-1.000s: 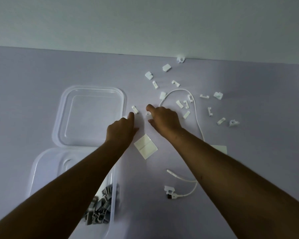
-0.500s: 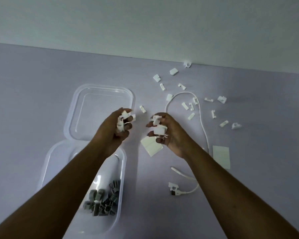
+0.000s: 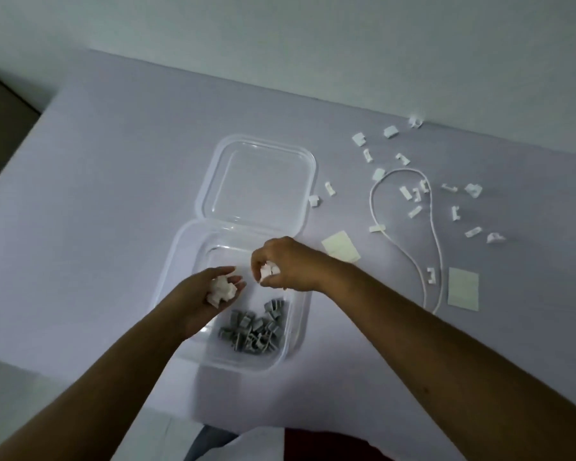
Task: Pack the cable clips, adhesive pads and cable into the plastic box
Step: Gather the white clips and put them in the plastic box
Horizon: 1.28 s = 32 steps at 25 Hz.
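A clear plastic box (image 3: pixel 296 341) stands open on the pale table, with a heap of grey cable clips (image 3: pixel 255 329) in its near right corner. Both hands hover over the box. My left hand (image 3: pixel 207 299) cups several white cable clips (image 3: pixel 222 289) in its palm. My right hand (image 3: pixel 288 269) is closed around a few more white clips (image 3: pixel 268 271). To the right on the table lie a white cable (image 3: pixel 433 234) in a loop, two pale adhesive pads (image 3: pixel 341 246) (image 3: pixel 463 289), and several scattered white clips (image 3: pixel 413 211).
The box's clear lid (image 3: pixel 256 181) lies flat just behind it, with two loose white clips (image 3: pixel 321 196) at its right edge. The table's left edge (image 3: pixel 20 144) drops to a dark floor. A wall runs along the back.
Both hands picked white clips off the table, lifted them, and moved back and left to above the open box. The view has shifted with my head.
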{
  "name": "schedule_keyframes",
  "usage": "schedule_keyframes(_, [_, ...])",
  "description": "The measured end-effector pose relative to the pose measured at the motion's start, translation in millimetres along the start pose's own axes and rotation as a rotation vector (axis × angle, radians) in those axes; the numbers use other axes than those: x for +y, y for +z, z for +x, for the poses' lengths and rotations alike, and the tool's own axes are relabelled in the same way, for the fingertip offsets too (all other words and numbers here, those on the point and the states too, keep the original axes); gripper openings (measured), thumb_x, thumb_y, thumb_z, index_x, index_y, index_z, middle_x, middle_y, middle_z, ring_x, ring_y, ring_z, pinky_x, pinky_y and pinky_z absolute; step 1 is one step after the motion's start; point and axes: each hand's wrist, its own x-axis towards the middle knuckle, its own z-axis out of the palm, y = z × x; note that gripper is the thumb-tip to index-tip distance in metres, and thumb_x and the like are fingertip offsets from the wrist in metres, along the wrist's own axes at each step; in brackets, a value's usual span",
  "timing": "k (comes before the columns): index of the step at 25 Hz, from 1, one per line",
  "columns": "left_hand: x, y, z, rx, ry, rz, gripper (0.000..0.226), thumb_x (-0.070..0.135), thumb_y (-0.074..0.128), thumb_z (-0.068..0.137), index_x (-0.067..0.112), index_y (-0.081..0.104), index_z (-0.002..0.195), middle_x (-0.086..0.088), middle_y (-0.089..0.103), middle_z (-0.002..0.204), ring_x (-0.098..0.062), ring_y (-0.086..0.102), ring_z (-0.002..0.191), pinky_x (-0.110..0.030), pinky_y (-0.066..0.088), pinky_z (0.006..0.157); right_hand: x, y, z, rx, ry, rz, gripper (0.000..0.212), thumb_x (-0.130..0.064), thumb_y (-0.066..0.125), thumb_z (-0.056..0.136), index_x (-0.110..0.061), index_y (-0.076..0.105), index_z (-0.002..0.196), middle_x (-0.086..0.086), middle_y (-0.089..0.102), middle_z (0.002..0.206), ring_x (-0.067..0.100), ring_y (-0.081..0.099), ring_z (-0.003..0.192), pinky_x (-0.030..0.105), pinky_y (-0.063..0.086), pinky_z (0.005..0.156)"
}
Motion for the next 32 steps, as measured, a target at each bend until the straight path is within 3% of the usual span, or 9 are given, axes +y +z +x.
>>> schedule_keyframes(2, [-11,5,7,0.032,0.0,0.118,0.03,0.009,0.054,0.094,-0.005,0.059,0.12,-0.022,0.066,0.105,-0.025,0.064,0.095,-0.035,0.047,0.096,-1,14,6,-0.047,-0.028,-0.334,0.016,-0.005,0.066,0.084,-0.013,0.065,0.098,0.004,0.054,0.101,0.021,0.057,0.083,0.034,0.053,0.069])
schedule_keyframes(5, [-19,12,11,0.034,0.018,0.249,0.031,0.011,0.049,0.097,-0.009,0.059,0.119,-0.021,0.061,0.108,-0.025,0.058,0.089,-0.031,0.046,0.077,0,26,12,-0.088,-0.018,-0.552,0.026,0.0,0.064,0.083,-0.012,0.063,0.106,0.009,0.055,0.11,0.025,0.058,0.086,0.035,0.048,0.065])
schedule_keyframes(9, [-21,16,7,0.024,0.058,0.318,0.024,0.003,0.04,0.096,-0.001,0.063,0.099,-0.018,0.064,0.095,-0.025,0.057,0.083,-0.03,0.047,0.069,2,28,15,-0.115,0.037,-0.622,0.037,0.001,0.063,0.084,-0.012,0.059,0.118,0.011,0.054,0.118,0.029,0.059,0.097,0.035,0.047,0.07])
schedule_keyframes(14, [-26,16,12,-0.004,0.098,0.266,0.034,-0.005,0.037,0.097,0.003,0.054,0.126,-0.015,0.062,0.117,-0.022,0.062,0.098,-0.028,0.051,0.076,2,25,16,-0.108,0.081,-0.636,0.029,0.006,0.06,0.084,-0.001,0.061,0.113,0.014,0.059,0.118,0.027,0.06,0.104,0.038,0.051,0.088])
schedule_keyframes(17, [-33,16,17,0.041,0.202,0.36,0.04,-0.007,0.04,0.097,0.004,0.05,0.134,-0.01,0.059,0.128,-0.02,0.057,0.111,-0.027,0.047,0.087,5,18,8,-0.026,0.097,-0.555,0.03,0.009,0.055,0.086,0.002,0.06,0.114,0.015,0.057,0.12,0.028,0.06,0.104,0.039,0.049,0.09])
schedule_keyframes(22, [-41,17,25,0.129,0.447,0.673,0.042,-0.01,0.054,0.089,0.007,0.061,0.126,-0.008,0.067,0.122,-0.02,0.062,0.114,-0.035,0.049,0.101,8,9,-7,0.198,0.063,-0.267,0.025,-0.001,0.057,0.09,-0.004,0.063,0.115,0.013,0.062,0.114,0.024,0.063,0.096,0.031,0.052,0.084])
schedule_keyframes(25, [-41,15,26,0.166,0.525,0.838,0.037,-0.007,0.063,0.083,0.011,0.068,0.115,-0.003,0.07,0.113,-0.017,0.065,0.107,-0.028,0.05,0.094,19,4,-18,0.424,0.043,0.017,0.017,0.0,0.057,0.09,-0.002,0.065,0.105,0.015,0.066,0.098,0.021,0.069,0.082,0.032,0.059,0.077])
schedule_keyframes(28, [-42,11,23,0.156,0.561,0.847,0.03,-0.005,0.067,0.082,0.012,0.068,0.106,-0.002,0.071,0.108,-0.018,0.066,0.103,-0.028,0.052,0.09,39,-1,-27,0.639,0.086,0.278,0.011,0.004,0.061,0.087,0.002,0.065,0.097,0.015,0.067,0.084,0.019,0.071,0.068,0.027,0.061,0.069])
schedule_keyframes(32, [-38,19,18,0.212,0.651,0.859,0.03,-0.005,0.063,0.084,0.018,0.067,0.102,0.001,0.071,0.105,-0.015,0.066,0.1,-0.032,0.052,0.094,76,-13,-33,0.875,0.238,0.413,0.008,0.009,0.059,0.085,0.002,0.064,0.086,0.02,0.067,0.077,0.021,0.069,0.06,0.021,0.059,0.063])
